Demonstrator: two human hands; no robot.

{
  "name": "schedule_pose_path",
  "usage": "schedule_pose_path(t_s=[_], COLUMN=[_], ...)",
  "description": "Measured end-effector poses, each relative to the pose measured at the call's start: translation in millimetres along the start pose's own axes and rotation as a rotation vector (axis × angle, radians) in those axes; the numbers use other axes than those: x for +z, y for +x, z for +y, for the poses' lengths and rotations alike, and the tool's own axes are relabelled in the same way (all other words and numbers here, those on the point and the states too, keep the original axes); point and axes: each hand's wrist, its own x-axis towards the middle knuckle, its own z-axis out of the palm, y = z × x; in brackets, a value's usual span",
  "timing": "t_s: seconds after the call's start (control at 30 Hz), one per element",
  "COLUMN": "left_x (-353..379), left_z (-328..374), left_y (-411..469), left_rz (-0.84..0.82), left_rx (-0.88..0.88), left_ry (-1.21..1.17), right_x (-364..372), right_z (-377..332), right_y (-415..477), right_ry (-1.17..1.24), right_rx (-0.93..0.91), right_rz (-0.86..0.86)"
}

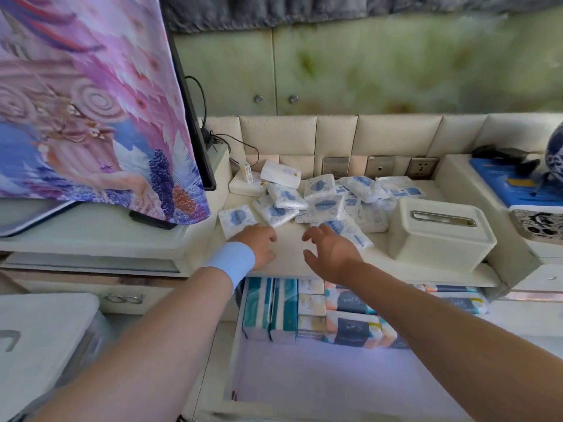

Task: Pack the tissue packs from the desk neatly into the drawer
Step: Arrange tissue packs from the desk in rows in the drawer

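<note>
Nearest us the drawer (304, 376) lies open; our left hand (259, 243) and right hand (332, 254) hover released, empty, beside the tissue packs (323, 205).

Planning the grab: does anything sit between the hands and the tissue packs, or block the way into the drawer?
Nothing visible: left hand and right hand reach the tissue packs; the tissue box stands aside; the drawer is open, its front bare.

Tissue packs (323, 205) glossy plastic; tissue box (438, 236) matt, smooth.
</note>
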Motion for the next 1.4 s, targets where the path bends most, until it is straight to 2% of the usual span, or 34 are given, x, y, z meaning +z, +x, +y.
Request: schedule_pose_path(t_s=[0.2,0.33,0.47,0.67,0.73,0.8,0.9,1.0,1.17,1.3,1.4], left_x=[-22,-9,-6,-15,-14,-17,-19,-18,-12,-19,-21], left_z=[-29,-49,-68,-87,-85,-83,-82,-76,-61,-50,-52], left_y=[48,80,103,109,107,105,107,108,135,164,185], left_rz=[0.143,0.129,0.106,0.006,-0.024,-0.045,-0.046,-0.020,0.118,0.323,0.385], left_rx=[-0.093,-0.124,-0.132,-0.192,-0.196,-0.210,-0.232,-0.276,-0.354,-0.343,-0.342], left_ry=[-0.002,0.029,0.055,-0.259,-0.333,-0.368,-0.346,-0.255,-0.065,-0.265,-0.299], right_x=[-7,5,22,41,47,52,53,38,7,-6,-4], right_z=[-33,-54,-68,-84,-85,-84,-85,-78,-38,-10,2], right_y=[92,158,220,293,304,307,300,293,282,284,295], right_ry=[-0.047,-0.126,-0.306,-0.445,-0.405,-0.252,0.147,0.264,0.160,-0.073,-0.171], right_rx=[-0.009,-0.050,-0.073,-0.021,-0.011,0.002,-0.009,-0.015,0.135,0.220,0.203], right_rz=[-0.026,-0.028,-0.057,-0.158,-0.156,-0.091,0.180,0.310,0.235,0.040,-0.086])
